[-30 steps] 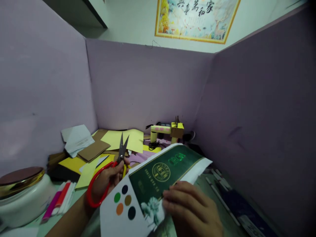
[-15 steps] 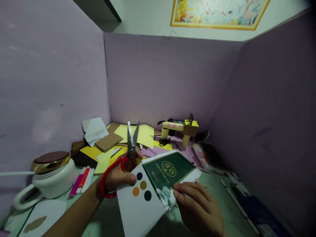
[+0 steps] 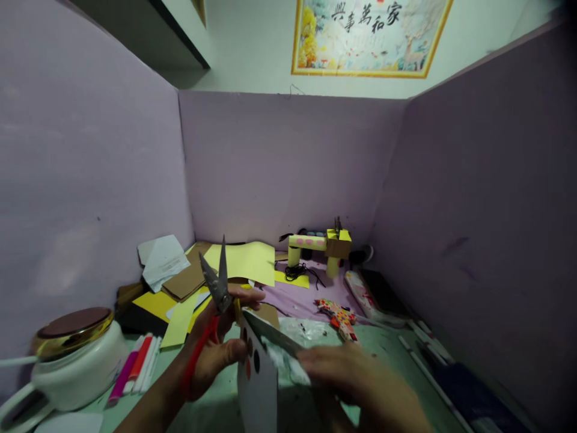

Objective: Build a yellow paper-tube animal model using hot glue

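My left hand (image 3: 225,343) grips a white cardboard piece (image 3: 259,385) with coloured dots, pinching its upper edge. Red-handled scissors (image 3: 219,288) hang on the same hand, their handle around it and their blades apart, pointing up. The cardboard is turned nearly edge-on, so its green printed panel is mostly hidden. At the panel's near right end, where torn whitish material shows, my right hand (image 3: 356,379) holds the edge; it is blurred by motion and its fingertips are partly hidden.
On the left stand a white lidded mug (image 3: 81,367) and several markers (image 3: 135,370). Yellow paper (image 3: 243,261) and brown cardboard (image 3: 184,276) lie behind. A yellow paper giraffe-like model (image 3: 311,243), black cord (image 3: 295,272) and patterned scrap (image 3: 338,316) are farther back.
The cardboard has turned from showing its green face to nearly edge-on. My right hand has shifted slightly and blurs. The view has tipped upward, showing more of the wall picture.
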`<state>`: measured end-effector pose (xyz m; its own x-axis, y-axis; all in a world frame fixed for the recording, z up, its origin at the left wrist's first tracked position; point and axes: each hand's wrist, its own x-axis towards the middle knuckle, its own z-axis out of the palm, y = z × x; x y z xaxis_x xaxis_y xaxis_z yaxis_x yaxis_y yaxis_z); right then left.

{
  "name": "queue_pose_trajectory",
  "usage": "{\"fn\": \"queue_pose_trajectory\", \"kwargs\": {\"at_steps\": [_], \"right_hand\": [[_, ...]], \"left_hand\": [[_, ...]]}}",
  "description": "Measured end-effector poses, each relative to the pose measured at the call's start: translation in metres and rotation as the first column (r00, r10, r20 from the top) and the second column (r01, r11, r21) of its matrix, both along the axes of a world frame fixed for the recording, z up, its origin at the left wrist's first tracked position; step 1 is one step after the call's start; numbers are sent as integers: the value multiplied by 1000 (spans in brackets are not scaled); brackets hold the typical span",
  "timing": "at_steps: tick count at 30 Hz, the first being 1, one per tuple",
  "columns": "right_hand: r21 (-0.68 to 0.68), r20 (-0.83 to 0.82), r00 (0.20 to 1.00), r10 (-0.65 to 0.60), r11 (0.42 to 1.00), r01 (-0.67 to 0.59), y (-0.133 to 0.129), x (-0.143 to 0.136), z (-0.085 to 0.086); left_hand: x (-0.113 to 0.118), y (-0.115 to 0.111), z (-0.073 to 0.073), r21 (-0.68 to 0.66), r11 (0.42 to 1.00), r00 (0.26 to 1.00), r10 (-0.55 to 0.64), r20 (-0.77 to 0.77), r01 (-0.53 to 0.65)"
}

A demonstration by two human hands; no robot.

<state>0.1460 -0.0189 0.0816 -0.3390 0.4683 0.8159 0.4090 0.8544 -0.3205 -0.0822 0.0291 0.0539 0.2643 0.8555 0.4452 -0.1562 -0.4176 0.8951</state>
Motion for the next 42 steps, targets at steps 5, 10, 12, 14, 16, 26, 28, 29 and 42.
{"fn": "queue_pose_trajectory", "kwargs": {"at_steps": [5, 10, 12, 14, 16, 26, 28, 29, 42], "right_hand": [[-705, -132, 991, 38, 698, -121, 44, -8, 18], [-958, -37, 999, 5, 285, -36, 93, -11, -24], [-974, -45, 998, -32, 223, -37, 101, -12, -46], [-984, -62, 995, -79, 169, -48, 105, -13, -64], [-989, -75, 991, -107, 138, -60, 107, -15, -75], [-984, 34, 999, 8, 176, 32, 113, -22, -75], [-984, 65, 993, 103, 174, 46, 112, -23, -73], [-983, 81, 984, 156, 176, 53, 111, -24, -72], [-670, 495, 816, 299, 730, 138, 63, -34, -62]], "left_hand": [[12, 5, -10, -249, 945, 971, -176, 160, 213], [19, 19, -39, -519, 832, 979, -134, 153, 195], [18, 25, -47, -590, 792, 987, -117, 107, 158], [17, 29, -49, -641, 754, 990, -106, 95, 143], [17, 31, -46, -670, 731, 991, -83, 100, 129], [14, 32, -38, -719, 689, 991, -137, -1, 95], [11, 28, -36, -745, 663, 969, -226, -102, 76], [9, 24, -34, -745, 664, 950, -267, -159, 63], [-32, 40, -14, 43, 898, 338, 209, -918, -438]]}}
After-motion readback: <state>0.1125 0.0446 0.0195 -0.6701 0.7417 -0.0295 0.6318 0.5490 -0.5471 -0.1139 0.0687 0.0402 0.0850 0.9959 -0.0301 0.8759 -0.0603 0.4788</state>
